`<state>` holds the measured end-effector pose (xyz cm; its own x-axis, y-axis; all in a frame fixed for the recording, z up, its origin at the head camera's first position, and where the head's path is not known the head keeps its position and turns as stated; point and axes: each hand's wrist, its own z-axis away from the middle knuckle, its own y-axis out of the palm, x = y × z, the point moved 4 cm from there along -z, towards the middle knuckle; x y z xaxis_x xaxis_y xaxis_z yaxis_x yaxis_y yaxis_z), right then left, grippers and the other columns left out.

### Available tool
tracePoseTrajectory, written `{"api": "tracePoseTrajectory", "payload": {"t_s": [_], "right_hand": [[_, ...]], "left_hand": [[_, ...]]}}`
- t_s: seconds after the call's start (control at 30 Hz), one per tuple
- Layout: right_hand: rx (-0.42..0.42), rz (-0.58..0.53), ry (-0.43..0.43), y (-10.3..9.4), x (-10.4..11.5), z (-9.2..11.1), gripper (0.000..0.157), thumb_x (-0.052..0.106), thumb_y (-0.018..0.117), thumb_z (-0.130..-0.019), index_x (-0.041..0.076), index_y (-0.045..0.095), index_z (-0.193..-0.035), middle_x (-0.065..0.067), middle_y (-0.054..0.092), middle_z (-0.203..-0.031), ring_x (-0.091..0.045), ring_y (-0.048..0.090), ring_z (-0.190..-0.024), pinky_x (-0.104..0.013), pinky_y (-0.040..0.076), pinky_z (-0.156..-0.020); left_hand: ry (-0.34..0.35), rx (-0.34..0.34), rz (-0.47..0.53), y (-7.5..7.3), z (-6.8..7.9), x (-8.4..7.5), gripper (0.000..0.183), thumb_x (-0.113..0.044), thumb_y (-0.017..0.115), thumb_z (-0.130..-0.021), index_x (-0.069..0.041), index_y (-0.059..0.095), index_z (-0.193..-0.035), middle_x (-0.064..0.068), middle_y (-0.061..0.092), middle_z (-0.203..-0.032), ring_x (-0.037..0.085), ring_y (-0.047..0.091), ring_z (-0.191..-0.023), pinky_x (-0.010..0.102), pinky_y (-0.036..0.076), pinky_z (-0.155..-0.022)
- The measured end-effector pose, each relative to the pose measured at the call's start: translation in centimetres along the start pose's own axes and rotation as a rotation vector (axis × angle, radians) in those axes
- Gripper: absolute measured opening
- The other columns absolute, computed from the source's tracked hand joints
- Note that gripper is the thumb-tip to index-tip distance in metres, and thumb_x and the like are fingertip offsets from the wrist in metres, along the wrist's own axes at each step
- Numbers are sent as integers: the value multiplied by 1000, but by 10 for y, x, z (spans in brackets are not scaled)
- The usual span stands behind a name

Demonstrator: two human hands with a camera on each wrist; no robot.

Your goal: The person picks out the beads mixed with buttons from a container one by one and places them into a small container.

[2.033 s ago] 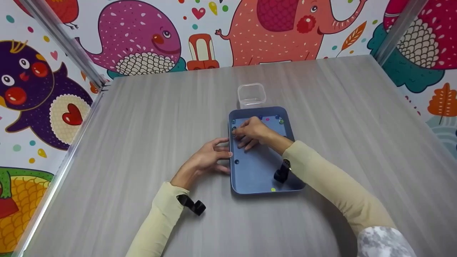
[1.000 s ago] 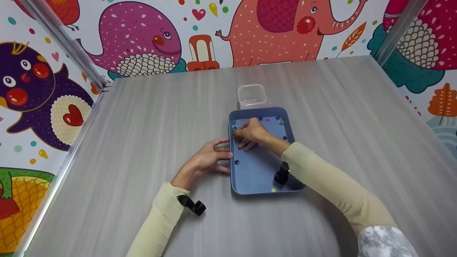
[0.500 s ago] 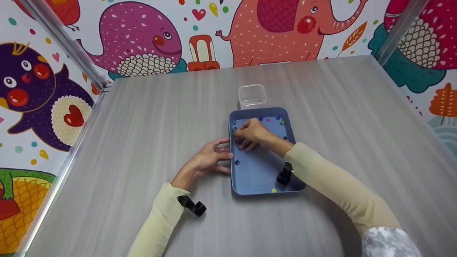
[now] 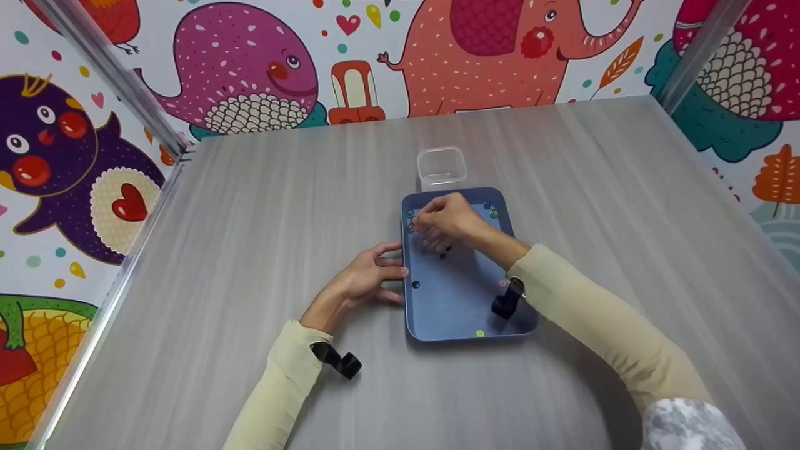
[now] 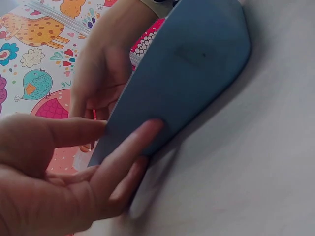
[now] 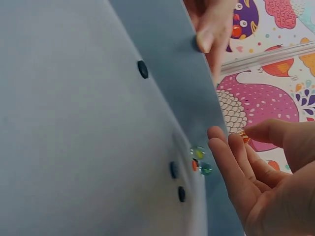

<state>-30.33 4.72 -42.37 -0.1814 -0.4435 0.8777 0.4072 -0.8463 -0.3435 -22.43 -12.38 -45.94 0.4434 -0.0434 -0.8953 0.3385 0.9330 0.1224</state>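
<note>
My right hand is over the upper left of a blue tray. Its thumb and finger pinch a small orange glass marble, mostly covered by the fingertips. Beneath it, by the tray's wall, lie a yellow-green marble and a teal marble. Straight fingers of my left hand press the tray's outer left wall, and a fingertip touches the rim. A dark button-like disc lies inside near that wall.
Just beyond the tray stands a clear plastic tub. More small pieces lie in the tray, among them a yellow disc, a pink piece and a green marble. Patterned panels border the grey table.
My right hand has risen from the tray floor and shifted slightly away and right, the orange marble between its fingertips. Dark pieces now show below it. My left hand stays put.
</note>
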Motion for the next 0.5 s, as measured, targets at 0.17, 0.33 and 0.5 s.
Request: {"api": "tracePoseTrajectory", "payload": {"t_s": [0.17,0.33,0.5], "right_hand": [[-12,23,-38,-9,7,3,25,20,65,-97,1,71,-112,-20,74,-113,-23,77,-81,-31,64,-61],[-22,31,-68,-19,11,5,29,24,64,-98,1,71,-114,-21,71,-118,-18,76,-82,-27,63,-58],[-53,39,-97,-31,15,5,27,25,66,-97,4,71,-113,-21,71,-119,-21,75,-88,-32,65,-65]], "left_hand": [[-5,-6,-2,0,0,0,68,2,60,-96,-7,28,-156,26,50,-144,30,65,-112,38,66,-71],[-2,-11,-8,-1,0,0,68,2,60,-96,-7,29,-155,27,51,-144,29,66,-110,37,66,-69],[-1,-17,-10,-1,0,0,67,2,60,-96,-7,29,-155,27,51,-143,28,66,-108,37,66,-68]]}}
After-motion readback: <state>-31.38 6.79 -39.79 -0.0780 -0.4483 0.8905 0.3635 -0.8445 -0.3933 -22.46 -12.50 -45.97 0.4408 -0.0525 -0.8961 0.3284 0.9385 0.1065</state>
